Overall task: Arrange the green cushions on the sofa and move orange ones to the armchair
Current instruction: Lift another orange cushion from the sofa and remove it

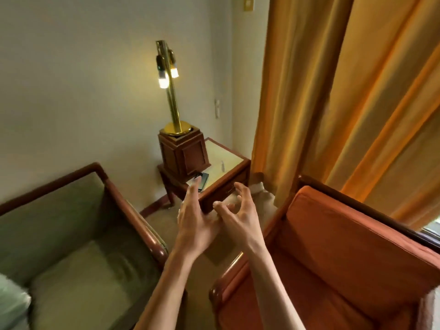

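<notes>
The green sofa (78, 265) fills the lower left, with a wooden armrest on its right side. A pale green cushion (10, 303) pokes in at the bottom left edge. The orange armchair (333, 265) stands at the lower right with an orange back cushion (352, 236) leaning in it. Both my hands are stretched out in the gap between the two seats. My left hand (194, 225) is spread flat, holding nothing. My right hand (240, 213) has its fingers curled apart and is empty too.
A wooden side table (228, 167) stands in the corner beyond my hands, carrying a brass lamp (170, 91) on a wooden box and a dark phone (202, 181). Orange curtains (345, 96) hang behind the armchair. Carpeted floor lies between the seats.
</notes>
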A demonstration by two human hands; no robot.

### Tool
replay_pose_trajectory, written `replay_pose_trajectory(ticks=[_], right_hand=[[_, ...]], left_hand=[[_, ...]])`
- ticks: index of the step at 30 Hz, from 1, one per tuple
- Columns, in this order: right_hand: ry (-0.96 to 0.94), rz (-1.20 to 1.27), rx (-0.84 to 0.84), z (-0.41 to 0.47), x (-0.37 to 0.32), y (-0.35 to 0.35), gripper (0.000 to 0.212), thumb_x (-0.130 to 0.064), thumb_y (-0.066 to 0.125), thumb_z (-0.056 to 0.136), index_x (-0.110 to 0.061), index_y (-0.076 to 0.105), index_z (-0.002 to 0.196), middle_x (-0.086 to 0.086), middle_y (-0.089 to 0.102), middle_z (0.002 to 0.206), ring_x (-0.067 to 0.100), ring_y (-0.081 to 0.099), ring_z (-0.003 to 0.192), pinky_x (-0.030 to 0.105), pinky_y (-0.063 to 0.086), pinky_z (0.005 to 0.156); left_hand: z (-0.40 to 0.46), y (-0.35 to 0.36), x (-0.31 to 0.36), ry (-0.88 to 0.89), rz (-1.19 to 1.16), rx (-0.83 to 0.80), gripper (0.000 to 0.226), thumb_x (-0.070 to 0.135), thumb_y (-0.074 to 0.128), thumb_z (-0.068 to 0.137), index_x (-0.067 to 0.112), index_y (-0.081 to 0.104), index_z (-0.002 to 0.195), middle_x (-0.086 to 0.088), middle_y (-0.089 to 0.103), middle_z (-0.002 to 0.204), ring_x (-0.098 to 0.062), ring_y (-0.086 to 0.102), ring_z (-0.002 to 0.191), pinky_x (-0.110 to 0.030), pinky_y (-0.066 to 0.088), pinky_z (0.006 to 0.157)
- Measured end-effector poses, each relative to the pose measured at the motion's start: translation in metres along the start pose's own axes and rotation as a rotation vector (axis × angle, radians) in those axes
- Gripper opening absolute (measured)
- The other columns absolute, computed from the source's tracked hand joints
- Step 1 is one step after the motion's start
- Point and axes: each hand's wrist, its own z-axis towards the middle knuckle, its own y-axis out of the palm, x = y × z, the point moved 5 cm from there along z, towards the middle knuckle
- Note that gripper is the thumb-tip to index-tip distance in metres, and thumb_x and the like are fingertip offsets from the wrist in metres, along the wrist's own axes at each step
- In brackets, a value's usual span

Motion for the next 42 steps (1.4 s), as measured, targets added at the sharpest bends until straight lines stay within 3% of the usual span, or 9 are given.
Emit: replay_pose_trajectory(ticks=[3,6,9,13,17,25,34,39,42], right_hand=[[-0.046,-0.013,-0.125,-0.036,-0.022,0.086,0.072,-0.028,0.069,0.091,-0.026,0.03,0.151,-0.001,0.039,0.152,-0.017,0.045,0.102,0.012,0.039,0.087],[-0.108,-0.008,-0.292,-0.072,-0.046,0.183,0.07,-0.032,0.069,0.091,-0.028,0.031,0.149,-0.008,0.037,0.143,-0.025,0.049,0.099,0.006,0.043,0.078],[-0.181,-0.022,-0.471,-0.117,-0.071,0.282,0.072,-0.035,0.071,0.089,-0.031,0.031,0.149,-0.011,0.039,0.145,-0.008,0.044,0.121,0.011,0.042,0.093],[-0.284,-0.041,-0.701,-0.185,-0.098,0.394,0.077,-0.039,0.072,0.089,-0.028,0.029,0.152,-0.004,0.034,0.156,0.006,0.028,0.138,0.03,0.035,0.111],[-0.364,-0.037,-0.856,-0.234,-0.115,0.475,0.076,-0.04,0.071,0.089,-0.024,0.03,0.151,-0.002,0.034,0.156,0.003,0.029,0.132,0.029,0.033,0.103],[-0.423,-0.006,-1.131,-0.33,-0.143,0.628,0.076,-0.043,0.072,0.088,-0.021,0.034,0.15,-0.002,0.036,0.154,0.0,0.028,0.129,0.031,0.036,0.103],[-0.344,-0.098,-1.222,-0.388,-0.142,0.827,0.076,-0.043,0.071,0.088,-0.026,0.032,0.151,0.001,0.033,0.158,0.015,0.032,0.142,0.034,0.033,0.102],[-0.328,-0.147,-1.299,-0.431,-0.149,0.927,0.076,-0.042,0.072,0.087,-0.025,0.034,0.151,0.0,0.034,0.158,0.017,0.032,0.143,0.043,0.035,0.11],[-0.34,-0.184,-1.343,-0.453,-0.15,0.98,0.075,-0.041,0.072,0.088,-0.026,0.035,0.15,-0.002,0.035,0.157,0.015,0.032,0.142,0.036,0.033,0.107]], left_hand=[[-0.032,-0.092,-0.041,-0.029,0.079,0.157,0.107,0.044,0.084,0.077,0.043,0.013,0.157,0.003,0.017,0.168,-0.021,0.016,0.153,-0.063,0.025,0.118],[-0.074,-0.187,-0.087,-0.097,0.16,0.31,0.107,0.037,0.084,0.08,0.042,0.011,0.159,0.003,0.012,0.169,-0.02,0.012,0.154,-0.061,0.018,0.121],[-0.129,-0.28,-0.132,-0.193,0.217,0.465,0.106,0.032,0.082,0.081,0.04,0.01,0.159,0.001,0.007,0.169,-0.022,0.009,0.155,-0.06,0.012,0.122],[-0.215,-0.385,-0.187,-0.331,0.295,0.653,0.117,0.055,0.082,0.073,0.042,0.004,0.159,0.002,0.003,0.17,-0.021,0.002,0.155,-0.061,0.008,0.122],[-0.294,-0.451,-0.214,-0.468,0.366,0.808,0.123,0.088,0.064,0.06,0.037,0.013,0.159,0.003,0.01,0.169,-0.02,0.007,0.155,-0.058,0.008,0.122],[-0.424,-0.576,-0.275,-0.694,0.35,1.111,0.101,0.091,0.059,0.065,0.042,0.036,0.15,0.009,0.032,0.162,-0.016,0.026,0.15,-0.058,0.027,0.118],[-0.497,-0.717,-0.38,-0.877,0.347,1.155,0.098,0.093,0.057,0.063,0.039,0.048,0.144,0.006,0.047,0.153,-0.017,0.038,0.143,-0.056,0.035,0.114],[-0.542,-0.787,-0.441,-0.989,0.282,1.166,0.1,0.092,0.061,0.062,0.038,0.046,0.146,0.002,0.049,0.152,-0.019,0.039,0.143,-0.055,0.038,0.114],[-0.563,-0.823,-0.476,-1.028,0.221,1.165,0.101,0.092,0.062,0.061,0.04,0.045,0.145,0.003,0.049,0.151,-0.02,0.04,0.142,-0.055,0.04,0.112]])
